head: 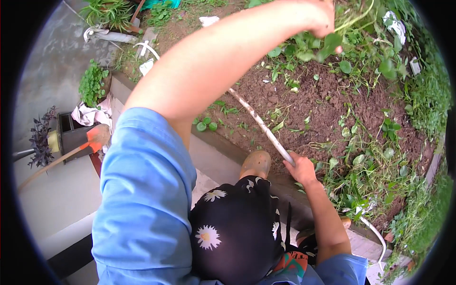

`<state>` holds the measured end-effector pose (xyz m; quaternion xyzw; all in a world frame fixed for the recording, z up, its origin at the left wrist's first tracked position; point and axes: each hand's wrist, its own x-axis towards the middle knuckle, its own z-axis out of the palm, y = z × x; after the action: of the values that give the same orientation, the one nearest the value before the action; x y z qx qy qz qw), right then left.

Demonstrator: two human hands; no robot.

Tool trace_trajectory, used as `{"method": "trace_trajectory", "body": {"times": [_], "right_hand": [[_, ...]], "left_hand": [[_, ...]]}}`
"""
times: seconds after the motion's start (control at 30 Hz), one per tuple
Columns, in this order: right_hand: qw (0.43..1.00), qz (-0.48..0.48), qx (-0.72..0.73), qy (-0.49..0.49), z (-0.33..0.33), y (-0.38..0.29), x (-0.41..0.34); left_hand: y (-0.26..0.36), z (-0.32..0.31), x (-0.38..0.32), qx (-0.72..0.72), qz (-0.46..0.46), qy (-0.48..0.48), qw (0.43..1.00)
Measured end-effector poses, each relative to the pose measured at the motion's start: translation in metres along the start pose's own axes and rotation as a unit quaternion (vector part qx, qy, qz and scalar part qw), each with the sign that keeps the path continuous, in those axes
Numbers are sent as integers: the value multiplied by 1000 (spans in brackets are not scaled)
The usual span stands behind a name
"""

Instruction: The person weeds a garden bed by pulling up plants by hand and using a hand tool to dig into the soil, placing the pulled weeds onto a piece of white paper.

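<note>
My left hand (322, 19) reaches far forward to the top edge, partly cut off there. Leafy green stems (329, 44), blurred, are bunched in its grip, and the leaves cover most of its fingers. My right hand (302, 169) is closed around the near end of a soil-marked white pipe (262, 124). The pipe slants up and left above the bed until my left forearm hides it. Brown, loosened soil (306, 92) lies beyond my right hand, with pulled weeds (359, 164) strewn over it.
A concrete kerb (221, 149) borders the bed by my clog (257, 162). To the left are an orange-headed shovel (96, 138), a dark planter box (73, 133) and a potted plant (93, 83). Another white pipe (376, 233) curves at lower right. Dense greenery (431, 103) lines the right.
</note>
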<state>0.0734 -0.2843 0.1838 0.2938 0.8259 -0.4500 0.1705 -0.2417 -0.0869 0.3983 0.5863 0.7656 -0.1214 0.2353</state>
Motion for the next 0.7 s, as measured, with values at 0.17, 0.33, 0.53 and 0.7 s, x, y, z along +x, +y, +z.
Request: {"method": "trace_trajectory", "body": {"times": [0.17, 0.33, 0.53, 0.7], "right_hand": [[997, -75, 5, 7, -21, -4, -17], [997, -71, 13, -8, -23, -9, -24], [995, -86, -51, 9, -4, -6, -11], [995, -72, -73, 8, 35, 5, 4]], "left_hand": [[-31, 174, -28, 122, -106, -111, 981], [-87, 318, -82, -28, -47, -259, 964], [-170, 360, -163, 106, -103, -333, 931], [-233, 337, -222, 156, -254, -337, 893]]}}
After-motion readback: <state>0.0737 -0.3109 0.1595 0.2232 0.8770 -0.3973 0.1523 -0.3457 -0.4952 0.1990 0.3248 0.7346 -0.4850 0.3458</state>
